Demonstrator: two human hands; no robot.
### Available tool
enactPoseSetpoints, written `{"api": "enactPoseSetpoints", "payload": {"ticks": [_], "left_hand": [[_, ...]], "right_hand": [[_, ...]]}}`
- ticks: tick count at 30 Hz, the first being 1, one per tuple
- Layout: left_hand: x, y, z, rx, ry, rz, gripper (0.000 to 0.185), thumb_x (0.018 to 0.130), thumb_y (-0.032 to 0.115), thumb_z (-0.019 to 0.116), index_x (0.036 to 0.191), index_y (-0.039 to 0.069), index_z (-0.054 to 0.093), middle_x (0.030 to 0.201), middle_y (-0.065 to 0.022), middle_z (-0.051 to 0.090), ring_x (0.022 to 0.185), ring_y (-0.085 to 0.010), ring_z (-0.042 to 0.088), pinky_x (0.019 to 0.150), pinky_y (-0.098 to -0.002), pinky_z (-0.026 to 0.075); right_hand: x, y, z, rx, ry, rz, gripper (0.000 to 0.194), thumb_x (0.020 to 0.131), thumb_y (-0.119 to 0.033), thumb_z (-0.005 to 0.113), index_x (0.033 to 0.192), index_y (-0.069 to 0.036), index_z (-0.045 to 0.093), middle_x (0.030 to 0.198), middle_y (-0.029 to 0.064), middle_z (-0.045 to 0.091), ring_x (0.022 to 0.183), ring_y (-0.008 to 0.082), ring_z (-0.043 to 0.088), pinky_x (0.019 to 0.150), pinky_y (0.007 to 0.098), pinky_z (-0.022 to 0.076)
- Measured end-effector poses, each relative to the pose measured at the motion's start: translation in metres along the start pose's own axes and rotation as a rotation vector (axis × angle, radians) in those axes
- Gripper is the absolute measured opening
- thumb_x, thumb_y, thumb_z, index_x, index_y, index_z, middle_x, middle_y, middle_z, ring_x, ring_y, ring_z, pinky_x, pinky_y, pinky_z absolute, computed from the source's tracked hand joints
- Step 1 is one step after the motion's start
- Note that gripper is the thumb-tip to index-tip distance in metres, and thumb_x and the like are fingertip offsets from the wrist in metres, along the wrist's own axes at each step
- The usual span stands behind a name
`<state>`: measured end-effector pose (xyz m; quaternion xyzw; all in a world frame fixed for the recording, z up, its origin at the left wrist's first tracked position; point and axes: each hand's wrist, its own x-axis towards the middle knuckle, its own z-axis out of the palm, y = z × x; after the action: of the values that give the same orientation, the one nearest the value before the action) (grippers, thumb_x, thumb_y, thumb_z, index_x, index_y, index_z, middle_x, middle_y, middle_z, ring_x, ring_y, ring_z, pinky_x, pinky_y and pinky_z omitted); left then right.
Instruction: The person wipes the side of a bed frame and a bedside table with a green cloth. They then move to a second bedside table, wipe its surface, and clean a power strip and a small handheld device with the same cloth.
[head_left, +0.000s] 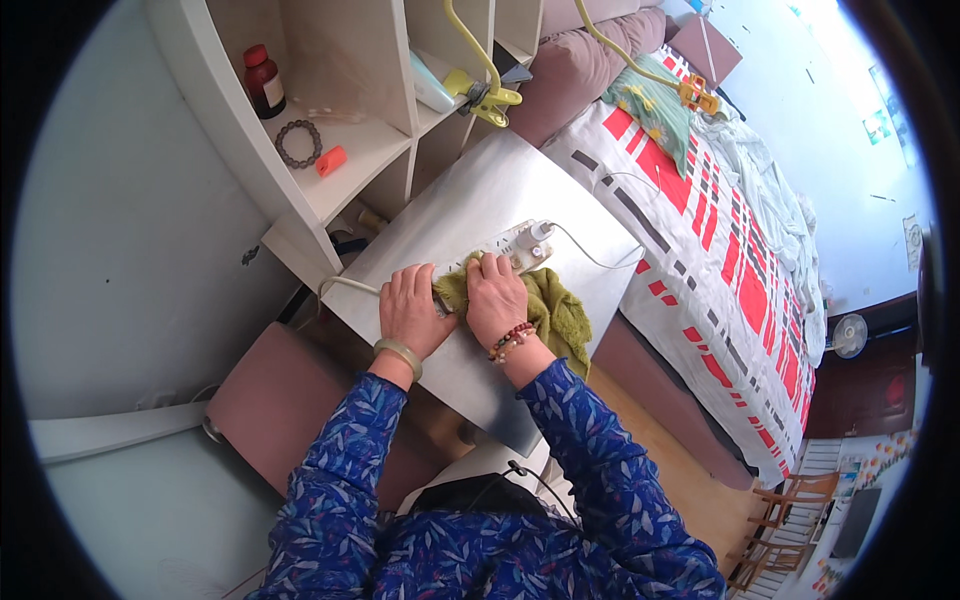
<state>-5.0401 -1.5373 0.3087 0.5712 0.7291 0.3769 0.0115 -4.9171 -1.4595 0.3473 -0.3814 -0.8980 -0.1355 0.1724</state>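
Observation:
A white power strip (501, 246) lies on the silver-grey tabletop (480, 180), with a white plug-in charger (534, 234) and its thin cable at the far right end. My left hand (417, 309) grips the strip's near left end, where the strip's thick cord comes out. Pressed onto the strip by my right hand (496, 296) is a green fluffy cloth (555, 315), whose loose part spreads over the tabletop to the right. Fingers and cloth hide the middle of the strip.
White shelving (367, 169) stands at the upper left, holding a red-capped bottle (264, 84), a bead bracelet (298, 144) and an orange-red object (331, 160). A yellow-green clip (491, 103) grips a shelf edge. Right of the table is a bed (675, 225); a pink seat (277, 405) is lower left.

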Motion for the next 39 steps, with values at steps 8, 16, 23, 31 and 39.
{"api": "enactPoseSetpoints", "payload": {"ticks": [8, 16, 23, 31, 39], "left_hand": [[0.003, 0.005, -0.002, -0.035, 0.010, 0.000, 0.073, 0.060, 0.027, 0.085, 0.122, 0.008, 0.050, 0.119, -0.0072, 0.055, 0.114, -0.0269, 0.049, 0.094, -0.0406, 0.039], [0.001, -0.001, 0.002, -0.022, 0.013, 0.009, 0.072, 0.059, 0.025, 0.083, 0.121, 0.008, 0.051, 0.118, -0.0071, 0.054, 0.113, -0.0271, 0.050, 0.095, -0.0403, 0.039], [-0.003, -0.004, 0.005, -0.037, 0.019, 0.013, 0.072, 0.058, 0.024, 0.082, 0.121, 0.008, 0.051, 0.118, -0.0071, 0.055, 0.112, -0.0270, 0.050, 0.094, -0.0405, 0.040], [-0.002, -0.006, 0.007, -0.018, 0.010, -0.004, 0.073, 0.059, 0.022, 0.083, 0.123, 0.008, 0.050, 0.118, -0.0069, 0.055, 0.113, -0.0267, 0.050, 0.095, -0.0403, 0.039], [-0.001, -0.004, 0.001, 0.009, 0.031, 0.029, 0.074, 0.058, 0.022, 0.083, 0.122, 0.008, 0.050, 0.119, -0.0067, 0.055, 0.114, -0.0263, 0.050, 0.094, -0.0397, 0.040]], "right_hand": [[0.025, 0.019, 0.006, -0.034, 0.030, 0.045, 0.024, 0.078, -0.006, 0.055, 0.100, -0.002, 0.061, 0.094, 0.0107, 0.056, 0.092, 0.0285, 0.056, 0.074, 0.0381, 0.0504], [-0.028, 0.006, -0.034, 0.196, 0.016, -0.153, 0.044, 0.080, -0.010, 0.055, 0.123, 0.000, 0.058, 0.116, 0.0129, 0.056, 0.108, 0.0290, 0.053, 0.085, 0.0369, 0.0452], [-0.038, 0.013, -0.023, 0.202, -0.031, -0.128, 0.044, 0.077, -0.003, 0.059, 0.121, -0.004, 0.062, 0.112, 0.0109, 0.056, 0.107, 0.0284, 0.054, 0.087, 0.0377, 0.0471], [-0.002, 0.006, -0.005, 0.101, -0.068, -0.050, 0.040, 0.074, -0.003, 0.057, 0.114, -0.004, 0.065, 0.102, 0.0092, 0.056, 0.099, 0.0284, 0.054, 0.081, 0.0368, 0.0474], [-0.028, -0.002, -0.024, 0.130, -0.015, 0.020, 0.039, 0.073, -0.002, 0.058, 0.112, -0.002, 0.063, 0.100, 0.0095, 0.056, 0.098, 0.0286, 0.054, 0.080, 0.0370, 0.0476]]}}
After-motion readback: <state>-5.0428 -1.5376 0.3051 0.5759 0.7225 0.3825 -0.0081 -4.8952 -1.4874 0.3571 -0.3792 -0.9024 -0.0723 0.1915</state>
